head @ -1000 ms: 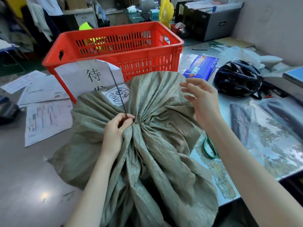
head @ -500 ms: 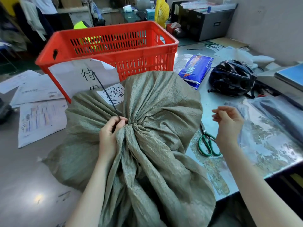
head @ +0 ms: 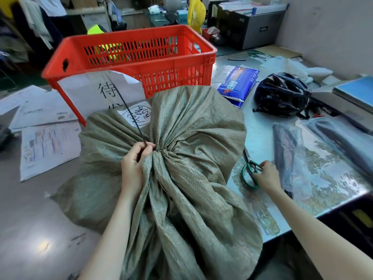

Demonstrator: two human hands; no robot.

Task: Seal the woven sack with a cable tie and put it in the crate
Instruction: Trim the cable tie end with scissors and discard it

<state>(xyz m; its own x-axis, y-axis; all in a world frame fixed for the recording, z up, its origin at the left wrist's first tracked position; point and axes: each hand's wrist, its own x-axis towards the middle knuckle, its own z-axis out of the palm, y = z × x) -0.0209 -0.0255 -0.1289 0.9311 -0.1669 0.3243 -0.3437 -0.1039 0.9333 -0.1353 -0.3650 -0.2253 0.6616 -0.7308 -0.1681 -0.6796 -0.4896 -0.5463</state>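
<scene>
A grey-green woven sack (head: 193, 122) lies on the table in front of me, its mouth gathered into a bunched neck. My left hand (head: 134, 162) grips that neck and the base of a black cable tie (head: 129, 116), whose long tail sticks up and to the left. To the right of the sack, my right hand (head: 267, 175) closes on the handles of green-handled scissors (head: 249, 172) lying on the table. A red slatted crate (head: 161, 61) stands just behind the sack, with a white paper sign hanging on its front.
A black bicycle helmet (head: 282, 93) and a blue packet (head: 238, 81) lie right of the crate. Clear plastic bags (head: 323, 158) cover the right table end. Printed papers (head: 48, 146) lie on the left. A yellow fan (head: 196, 13) and file boxes stand behind.
My right hand left the top of the sack, swung down to the right and reached the scissors. My left hand kept its grip on the neck and tie.
</scene>
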